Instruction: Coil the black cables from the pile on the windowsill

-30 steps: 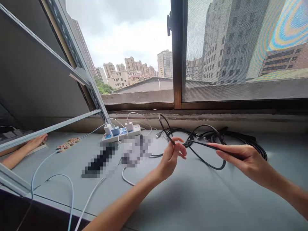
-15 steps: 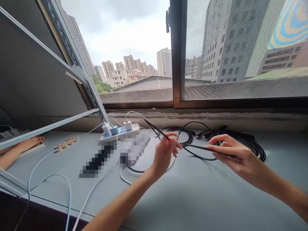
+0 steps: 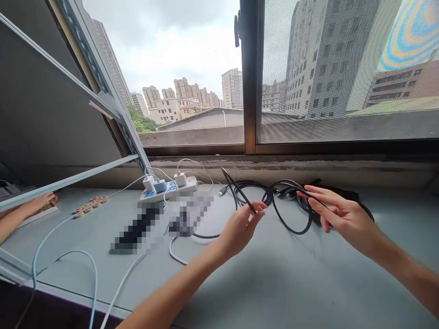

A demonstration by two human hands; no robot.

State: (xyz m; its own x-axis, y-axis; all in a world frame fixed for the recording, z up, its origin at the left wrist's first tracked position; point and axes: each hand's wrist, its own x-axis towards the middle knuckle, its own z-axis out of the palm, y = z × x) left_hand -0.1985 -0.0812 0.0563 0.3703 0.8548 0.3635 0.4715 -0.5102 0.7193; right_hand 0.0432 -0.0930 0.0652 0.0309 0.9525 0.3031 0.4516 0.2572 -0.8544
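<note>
At centre frame, above a grey window ledge (image 3: pixel 274 283), the left hand (image 3: pixel 242 226) pinches a black cable (image 3: pixel 239 190) between thumb and fingertips, seemingly to keep its loop open, while the outstretched right hand (image 3: pixel 338 212) meets the loop, its hold impossible to tell.

Black cable (image 3: pixel 291 227), white power strip (image 3: pixel 169 188), grey table (image 3: pixel 274 283).

An upper-floor room in a city building: a grey surface (image 3: pixel 274 283) is running along a wide window (image 3: pixel 250 77) that is looking out on high-rise blocks (image 3: pixel 322 55), while a power strip (image 3: pixel 168 188) is carrying chargers (image 3: pixel 180 179), white leads (image 3: pixel 120 283) and black cables (image 3: pixel 252 184) lying about.
</note>
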